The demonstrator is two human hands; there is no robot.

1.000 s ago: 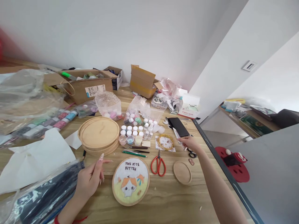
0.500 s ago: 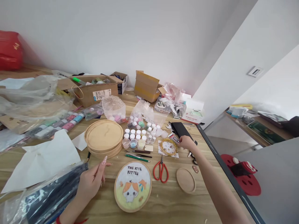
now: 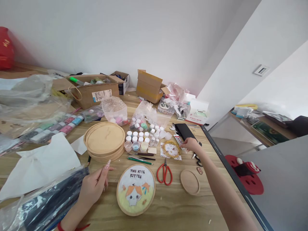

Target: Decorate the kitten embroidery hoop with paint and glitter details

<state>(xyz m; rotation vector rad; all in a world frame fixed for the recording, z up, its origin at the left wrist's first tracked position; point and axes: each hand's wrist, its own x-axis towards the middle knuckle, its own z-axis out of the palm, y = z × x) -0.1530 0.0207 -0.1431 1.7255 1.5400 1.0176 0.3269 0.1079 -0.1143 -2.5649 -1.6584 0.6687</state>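
The right hand (image 3: pixel 191 144), right of centre in the frame, reaches palm down with its fingertips together at the near end of a small printed packet (image 3: pixel 178 139); they hide that end, so whether they pinch it or merely touch it cannot be told. The packet lies aslant between the black case (image 3: pixel 184 131) and the printed card (image 3: pixel 171 149) bearing a golden ring. It looks light, thin and smooth, probably a little slippery, and hardly fragile; its long edges near the covered end seem the best place for a thumb and 1 finger.

The left hand (image 3: pixel 94 183), lower left, is loosely curled with its index finger extended and nothing visible in it, just below the stack of round wooden boards (image 3: pixel 105 138). Between the 2 hands are the cat-decorated hoop (image 3: pixel 136 191) and red-handled scissors (image 3: pixel 165 165), at lower centre.
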